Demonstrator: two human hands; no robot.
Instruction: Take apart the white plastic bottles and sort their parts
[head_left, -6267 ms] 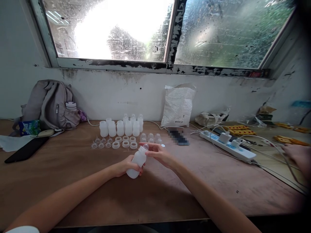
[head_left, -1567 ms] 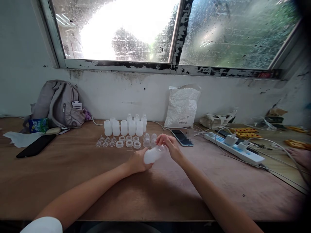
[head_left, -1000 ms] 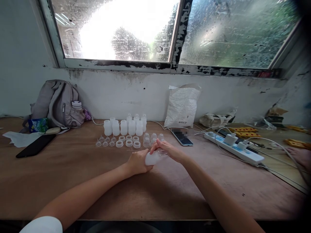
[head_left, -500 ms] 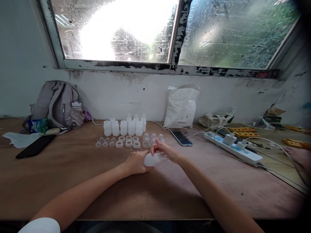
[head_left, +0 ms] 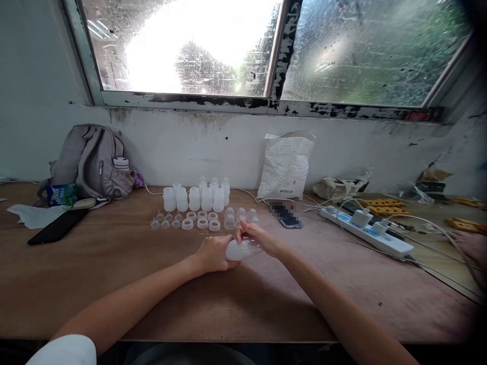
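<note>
A translucent white baby bottle (head_left: pixel 236 250) lies sideways between my hands above the table. Its body is in my left hand (head_left: pixel 216 252), which is closed round the base end. My right hand (head_left: pixel 261 237) is closed at the other end, over the clear cap; the palm partly hides that part. Behind my hands stand several bottle bodies (head_left: pixel 194 199) in a row, a few with tops on at the back. Nearer lie several clear nipples (head_left: pixel 166 223), several white collar rings (head_left: pixel 203 223) and clear caps (head_left: pixel 229 219).
A phone (head_left: pixel 291 221) and a white foil bag (head_left: pixel 284 167) are at the back. To the right runs a power strip (head_left: pixel 391 245) with cables; another person's hand (head_left: pixel 470 246) shows at the far right. At left are a backpack (head_left: pixel 85 162) and a black phone (head_left: pixel 57 226).
The camera view has shifted slightly. Both hands keep their hold on the bottle, and the right fingers have moved only a little at its cap end.
</note>
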